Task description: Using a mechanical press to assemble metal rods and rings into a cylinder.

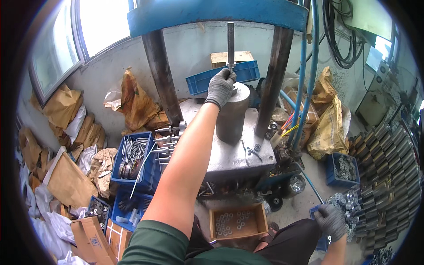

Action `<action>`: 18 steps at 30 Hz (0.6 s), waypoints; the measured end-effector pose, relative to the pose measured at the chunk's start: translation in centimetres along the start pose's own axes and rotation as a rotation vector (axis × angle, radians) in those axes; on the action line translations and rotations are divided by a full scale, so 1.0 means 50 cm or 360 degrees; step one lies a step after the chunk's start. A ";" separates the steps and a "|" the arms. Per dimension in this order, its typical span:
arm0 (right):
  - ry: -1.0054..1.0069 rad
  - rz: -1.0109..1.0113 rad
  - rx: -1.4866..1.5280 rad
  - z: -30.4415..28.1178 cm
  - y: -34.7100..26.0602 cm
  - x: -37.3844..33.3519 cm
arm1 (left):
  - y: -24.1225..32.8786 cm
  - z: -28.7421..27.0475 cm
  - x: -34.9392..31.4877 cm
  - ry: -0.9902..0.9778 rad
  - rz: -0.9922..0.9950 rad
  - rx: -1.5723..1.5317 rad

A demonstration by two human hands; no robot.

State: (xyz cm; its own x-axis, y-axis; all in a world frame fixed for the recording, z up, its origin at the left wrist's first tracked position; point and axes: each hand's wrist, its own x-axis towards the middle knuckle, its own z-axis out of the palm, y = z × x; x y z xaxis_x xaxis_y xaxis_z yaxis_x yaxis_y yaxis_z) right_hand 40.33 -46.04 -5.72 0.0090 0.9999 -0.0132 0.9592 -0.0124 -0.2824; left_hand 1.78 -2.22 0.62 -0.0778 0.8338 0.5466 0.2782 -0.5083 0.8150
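Note:
My left hand, in a grey glove, reaches out above a thick upright metal cylinder. Its fingers are closed round a slim metal shaft with a ringed collar, just below a dark upright press rod; the lower end is hidden by the fingers. At the lower right, my right hand, gloved too, is closed at the end of a long bluish lever. The cylinder stands on a steel press table, with pliers and a small bearing lying beside it.
Dark posts flank the cylinder under a blue crossbeam. Several shafts with bearings lie at the table's left edge. A blue bin of metal pins stands left; a wooden box of rings sits below. Stacked metal tubes fill the right.

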 end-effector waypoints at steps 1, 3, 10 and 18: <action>0.0024 0.0007 0.0007 0.001 -0.003 0.002 | -0.003 -0.001 0.005 0.0010 -0.0015 0.0025; 0.0045 0.0011 0.0012 -0.001 -0.010 0.005 | -0.011 -0.003 0.007 0.0025 0.0020 0.0061; 0.0096 0.0080 0.0039 -0.011 -0.022 0.002 | -0.006 0.000 0.006 0.0006 0.0012 0.0083; 0.0179 0.0038 0.0084 -0.006 -0.019 0.002 | -0.003 -0.001 0.002 -0.0010 0.0013 0.0027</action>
State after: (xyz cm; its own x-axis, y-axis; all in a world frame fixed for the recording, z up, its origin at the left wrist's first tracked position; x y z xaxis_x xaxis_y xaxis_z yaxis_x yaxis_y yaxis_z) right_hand 39.49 -45.91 -5.17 0.0660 0.9941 0.0866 0.9422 -0.0335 -0.3335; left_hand 1.66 -2.08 0.59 -0.0694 0.8308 0.5522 0.2951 -0.5116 0.8069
